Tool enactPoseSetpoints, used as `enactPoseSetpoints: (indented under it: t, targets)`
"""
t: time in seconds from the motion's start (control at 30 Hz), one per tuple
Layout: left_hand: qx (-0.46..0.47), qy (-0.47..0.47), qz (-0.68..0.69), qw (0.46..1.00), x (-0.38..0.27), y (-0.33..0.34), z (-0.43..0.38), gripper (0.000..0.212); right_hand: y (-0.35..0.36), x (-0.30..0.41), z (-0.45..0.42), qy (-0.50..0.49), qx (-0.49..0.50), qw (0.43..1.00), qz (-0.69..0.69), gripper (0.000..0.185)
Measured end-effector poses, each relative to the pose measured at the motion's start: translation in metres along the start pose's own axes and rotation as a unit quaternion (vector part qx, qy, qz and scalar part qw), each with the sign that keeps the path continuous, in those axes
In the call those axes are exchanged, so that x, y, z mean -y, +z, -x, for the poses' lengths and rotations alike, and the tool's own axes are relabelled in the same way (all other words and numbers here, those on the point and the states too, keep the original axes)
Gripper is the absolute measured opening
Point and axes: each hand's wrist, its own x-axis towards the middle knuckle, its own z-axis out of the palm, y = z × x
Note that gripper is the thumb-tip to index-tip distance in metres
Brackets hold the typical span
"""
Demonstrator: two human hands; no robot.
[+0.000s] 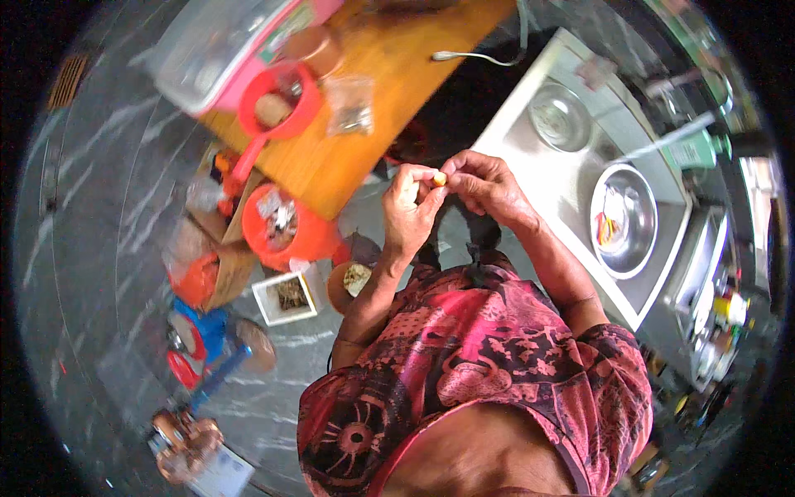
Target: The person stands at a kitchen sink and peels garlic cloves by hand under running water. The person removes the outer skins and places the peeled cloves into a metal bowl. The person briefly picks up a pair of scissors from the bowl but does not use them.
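Observation:
Between the fingertips of my two hands is a small orange-yellow piece (440,179), too small to identify. My left hand (410,211) pinches it from the left between thumb and fingers. From the other side, the thumb and forefinger of my right hand (487,185) meet it. Both hands are raised in front of my body, between a wooden table (397,81) and a pale counter (515,146). To the right on the counter stands a stainless steel bowl (643,239) with some yellow and red pieces (605,230) inside. A clear bowl (559,118) sits farther back.
A red long-handled dipper (313,115), a clear plastic bag (351,105) and a lidded plastic bin (192,59) are on the table. Below stand a red bucket (254,227), a cardboard box (239,273) and a white tub (264,304). A green bottle (689,152) stands behind the counter.

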Motion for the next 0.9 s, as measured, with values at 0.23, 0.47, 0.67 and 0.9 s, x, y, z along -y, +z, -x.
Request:
enactPoseSetpoints:
  t: [0.23, 0.47, 0.67, 0.9]
  targets:
    - [0.131, 0.183, -0.169, 0.960, -0.027, 0.126, -0.022, 0.022, -0.104, 0.011, 0.077, -0.078, -0.119, 0.989, -0.030, 0.014]
    - [0.242, 0.230, -0.157, 0.929, -0.027, 0.260, -0.033, 0.020, -0.220, 0.013, 0.151, -0.133, -0.172, 0.974, -0.071, 0.011]
    - [0.306, 0.190, -0.096, 0.928, -0.021, 0.362, -0.034, 0.020, -0.297, 0.018, 0.202, -0.149, -0.236, 0.955, -0.103, 0.009]
    - [0.406, 0.113, -0.025, 0.907, -0.008, 0.443, -0.032, 0.018, -0.368, 0.012, 0.244, -0.137, -0.229, 0.950, -0.161, 0.004]
